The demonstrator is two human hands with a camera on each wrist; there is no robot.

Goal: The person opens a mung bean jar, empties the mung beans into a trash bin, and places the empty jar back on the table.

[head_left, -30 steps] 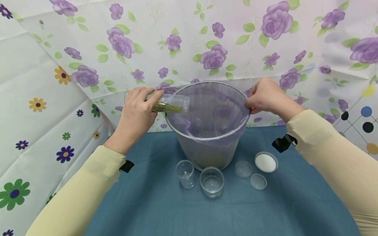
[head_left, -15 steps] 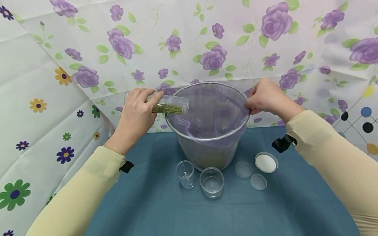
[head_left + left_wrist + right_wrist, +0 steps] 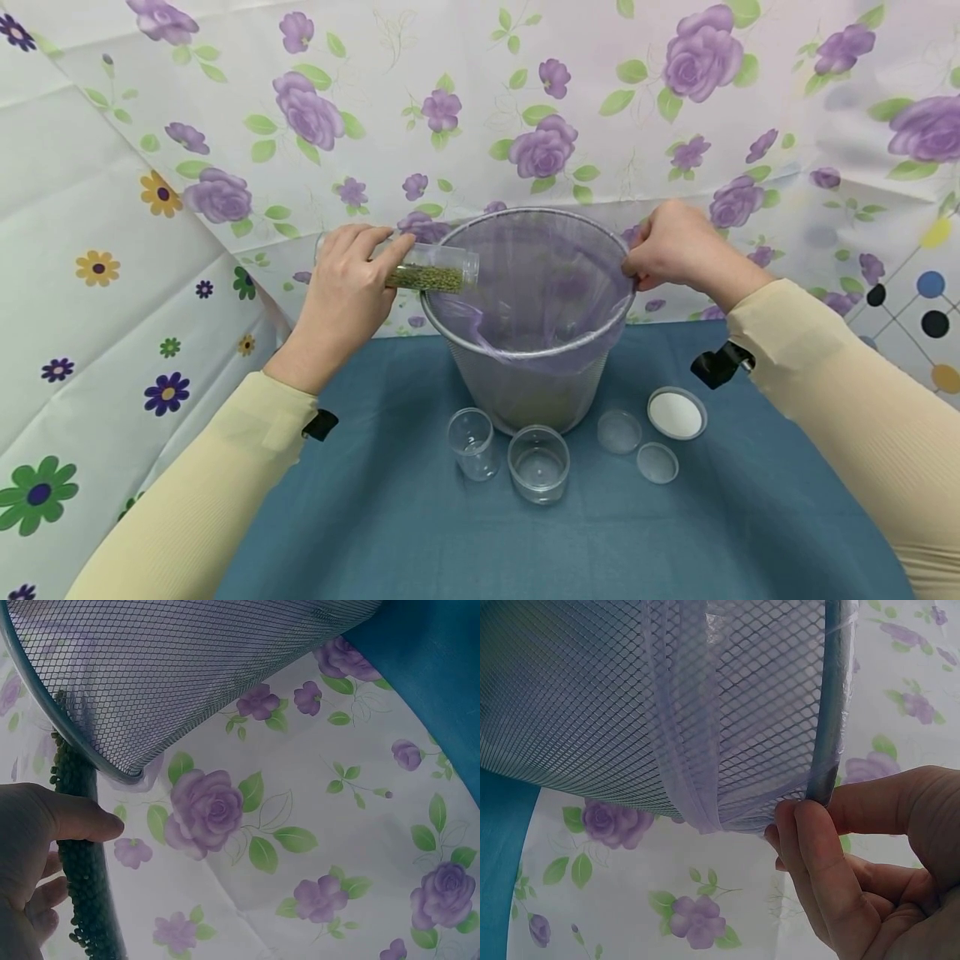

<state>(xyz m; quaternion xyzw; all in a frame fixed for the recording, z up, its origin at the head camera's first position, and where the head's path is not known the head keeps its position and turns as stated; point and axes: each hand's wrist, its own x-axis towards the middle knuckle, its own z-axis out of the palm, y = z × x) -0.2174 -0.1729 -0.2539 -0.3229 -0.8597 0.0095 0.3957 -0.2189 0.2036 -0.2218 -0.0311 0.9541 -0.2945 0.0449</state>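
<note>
Near the left side of the basket mouth, my left hand [image 3: 347, 287] grips a clear plastic jar [image 3: 452, 253] lying almost level. Small green beans [image 3: 425, 278], like mung beans, fill its lower side, and its mouth reaches over the rim. Beans also line the jar in the left wrist view, with the thumb [image 3: 94, 819] across it. A silver mesh wastebasket [image 3: 525, 396] stands upright, lined with a thin purple bag [image 3: 558, 283]. My right hand [image 3: 678, 246] pinches the bag-covered rim [image 3: 829, 712] at the right, thumb and fingers on either side.
In front of the basket stand two clear cups, a taller one [image 3: 472, 446] and a wider one [image 3: 538, 471]. To their right lie two clear lids [image 3: 618, 432] and a small dish of white material [image 3: 675, 414]. Floral cloth [image 3: 450, 150] hangs close behind the basket.
The jar's mouth has dipped slightly, and the beans inside have shifted from a slope into a blunter front edge. The right hand, basket and cups stay where they were.
</note>
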